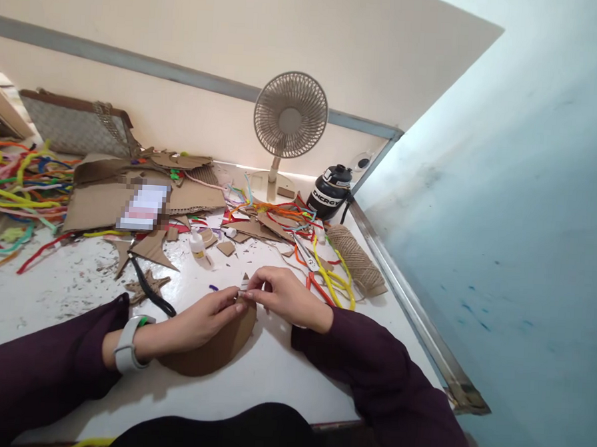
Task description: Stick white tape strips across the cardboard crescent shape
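A round brown cardboard piece [210, 353] lies on the white table in front of me, partly covered by my left hand [206, 322]. The fingers and thumb of that hand close on its far edge. Close against them, my right hand [282, 296] pinches a small pointed cardboard strip with white stripes [245, 283] at the same edge. The fingertips of both hands nearly meet there, so the exact contact between strip and round piece is hidden. Just beyond are a small white glue bottle [197, 243] and a star-shaped cardboard cutout [148, 286].
Scissors [305, 254], yellow pipe cleaners [336, 279] and a twine roll [357, 256] lie to the right. Behind stand a desk fan [290, 120] and black jug [329, 193]. Cardboard sheets [97, 196], a phone [146, 205] and a handbag [76, 124] are left; a wall borders the right.
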`<move>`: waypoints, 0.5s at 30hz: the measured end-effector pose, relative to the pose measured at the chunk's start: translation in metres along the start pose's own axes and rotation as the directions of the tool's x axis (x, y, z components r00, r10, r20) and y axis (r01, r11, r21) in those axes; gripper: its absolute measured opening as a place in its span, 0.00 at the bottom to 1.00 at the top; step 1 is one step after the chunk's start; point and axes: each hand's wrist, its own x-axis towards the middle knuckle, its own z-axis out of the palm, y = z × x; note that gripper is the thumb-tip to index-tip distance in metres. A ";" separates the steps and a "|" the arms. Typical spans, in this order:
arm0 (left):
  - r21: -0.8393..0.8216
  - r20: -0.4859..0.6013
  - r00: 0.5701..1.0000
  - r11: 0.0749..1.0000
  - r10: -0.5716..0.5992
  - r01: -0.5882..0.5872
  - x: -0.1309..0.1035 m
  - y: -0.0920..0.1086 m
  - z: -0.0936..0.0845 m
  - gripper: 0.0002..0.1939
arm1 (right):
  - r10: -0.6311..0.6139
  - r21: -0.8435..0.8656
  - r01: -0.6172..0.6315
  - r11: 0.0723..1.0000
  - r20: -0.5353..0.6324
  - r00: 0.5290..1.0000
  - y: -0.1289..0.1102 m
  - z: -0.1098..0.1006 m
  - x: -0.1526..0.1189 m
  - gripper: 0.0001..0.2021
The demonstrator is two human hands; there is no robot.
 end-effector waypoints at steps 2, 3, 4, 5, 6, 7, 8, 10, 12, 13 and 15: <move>0.028 -0.003 1.000 1.000 0.000 0.000 0.001 -0.001 0.000 0.16 | 0.020 0.002 -0.020 1.000 0.004 1.000 0.000 0.000 0.000 0.03; 0.035 -0.005 1.000 0.999 0.003 -0.002 0.001 -0.002 0.001 0.15 | 0.031 0.006 -0.031 0.999 0.010 0.999 0.000 0.000 0.000 0.03; 0.035 -0.006 1.000 0.999 0.007 -0.007 0.001 -0.002 0.001 0.15 | 0.040 0.011 -0.040 0.999 0.016 0.999 0.000 0.000 0.000 0.03; 0.030 -0.002 1.000 0.999 0.013 -0.013 0.002 -0.002 0.001 0.15 | 0.045 0.017 -0.045 0.999 0.021 0.999 0.001 0.000 -0.001 0.03; 0.024 0.004 1.000 1.000 0.018 -0.018 0.002 -0.002 0.000 0.15 | 0.046 0.021 -0.047 0.999 0.024 0.999 0.001 0.000 -0.001 0.03; 0.020 0.013 1.000 1.000 0.020 -0.020 0.001 0.000 0.000 0.15 | 0.047 0.025 -0.048 0.999 0.027 0.999 0.001 0.000 -0.001 0.04; 0.019 0.020 1.000 1.000 0.014 -0.015 0.001 0.002 -0.001 0.14 | 0.049 0.030 -0.050 0.998 0.030 0.998 0.001 0.000 -0.002 0.04; 0.037 0.015 1.000 0.999 -0.009 0.008 -0.002 0.007 -0.004 0.14 | 0.059 0.042 -0.061 0.997 0.043 0.997 0.000 0.001 -0.002 0.05; 0.080 -0.012 1.000 0.997 -0.016 0.017 -0.005 0.012 -0.006 0.15 | 0.067 0.043 -0.070 0.997 0.058 0.996 0.000 0.001 -0.003 0.04; 0.109 -0.025 1.000 0.994 -0.006 0.009 -0.006 0.014 -0.008 0.16 | 0.063 0.032 -0.065 0.997 0.059 0.996 -0.001 0.001 -0.003 0.04; 0.174 -0.034 0.999 0.985 0.027 -0.021 -0.009 0.015 -0.009 0.17 | 0.042 -0.005 -0.041 0.999 0.048 0.998 -0.002 0.001 -0.003 0.03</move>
